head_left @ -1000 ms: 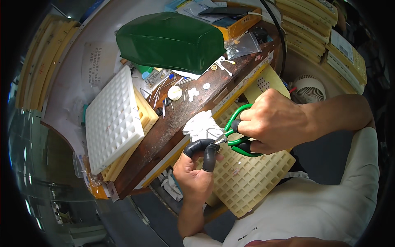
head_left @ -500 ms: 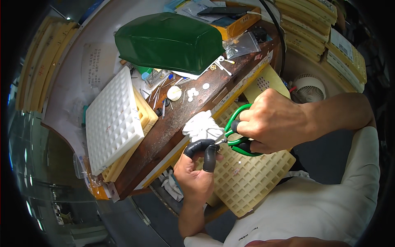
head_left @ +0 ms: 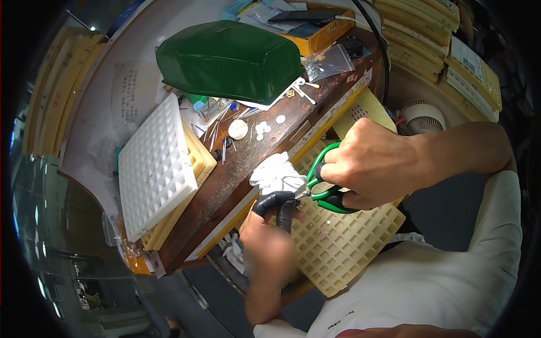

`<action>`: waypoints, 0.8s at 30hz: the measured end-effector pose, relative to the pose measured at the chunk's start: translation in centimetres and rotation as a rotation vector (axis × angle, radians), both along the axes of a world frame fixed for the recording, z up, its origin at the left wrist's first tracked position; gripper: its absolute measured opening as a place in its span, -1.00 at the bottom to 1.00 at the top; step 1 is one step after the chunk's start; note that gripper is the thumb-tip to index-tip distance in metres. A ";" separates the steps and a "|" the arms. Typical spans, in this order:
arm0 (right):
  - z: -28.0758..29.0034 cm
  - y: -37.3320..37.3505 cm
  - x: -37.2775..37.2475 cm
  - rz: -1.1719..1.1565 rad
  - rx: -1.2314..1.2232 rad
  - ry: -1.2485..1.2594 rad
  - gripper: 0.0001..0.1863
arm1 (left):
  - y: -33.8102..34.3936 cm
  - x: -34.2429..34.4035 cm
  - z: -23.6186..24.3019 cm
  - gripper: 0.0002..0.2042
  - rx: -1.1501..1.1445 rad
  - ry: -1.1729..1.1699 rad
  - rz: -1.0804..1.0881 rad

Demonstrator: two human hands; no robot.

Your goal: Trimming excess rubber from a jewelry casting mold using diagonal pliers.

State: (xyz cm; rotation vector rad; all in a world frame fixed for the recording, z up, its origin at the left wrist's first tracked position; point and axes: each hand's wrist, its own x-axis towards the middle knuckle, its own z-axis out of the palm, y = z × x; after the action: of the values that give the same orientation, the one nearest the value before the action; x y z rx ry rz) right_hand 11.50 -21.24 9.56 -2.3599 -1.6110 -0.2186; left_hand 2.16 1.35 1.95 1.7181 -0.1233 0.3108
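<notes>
My right hand [head_left: 375,166] is closed around the looped handles of green-handled scissors [head_left: 332,208]. The scissors' short metal end points left, toward my left fingertips. Below the cloth, my left hand [head_left: 271,239] pinches something small between black-covered thumb and forefinger. What lies in that pinch is too small and hidden to make out. A crumpled white cloth [head_left: 277,173] sits just above those fingertips, at the bench's front edge. Black covers also show on fingers of my right hand.
Under my hands is a cream grid tray [head_left: 349,248]. Left on the wooden bench [head_left: 225,188] stand a white grid tray [head_left: 155,169] and yellow trays. A green metal cover [head_left: 225,62] stands behind loose thin tools and white discs [head_left: 262,129]. A white fan [head_left: 424,117] is at right.
Both hands hold almost the same places, with the scissors still at my left fingertips. The view has shifted very slightly.
</notes>
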 end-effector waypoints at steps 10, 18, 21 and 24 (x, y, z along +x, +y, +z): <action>-0.1 -0.1 0.2 0.013 -0.097 -0.032 -0.73 | 0.0 0.1 0.0 -0.70 -0.004 -0.020 -0.022; -0.4 -0.2 0.4 0.044 -0.046 -0.073 -0.74 | 0.1 0.1 0.1 -0.69 -0.006 -0.014 -0.036; -0.6 -0.3 0.5 0.056 -0.028 -0.089 -0.75 | 0.1 0.1 0.0 -0.69 0.001 -0.021 -0.040; -0.3 -0.4 0.4 0.044 -0.034 -0.062 -0.79 | 0.2 0.0 0.1 -0.70 -0.006 -0.010 -0.043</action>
State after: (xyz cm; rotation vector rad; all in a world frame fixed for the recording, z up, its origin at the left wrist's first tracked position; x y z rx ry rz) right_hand 11.88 -21.64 9.22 -2.3620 -1.7057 -0.2601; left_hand 2.17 1.51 2.09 1.7059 -0.1661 0.2883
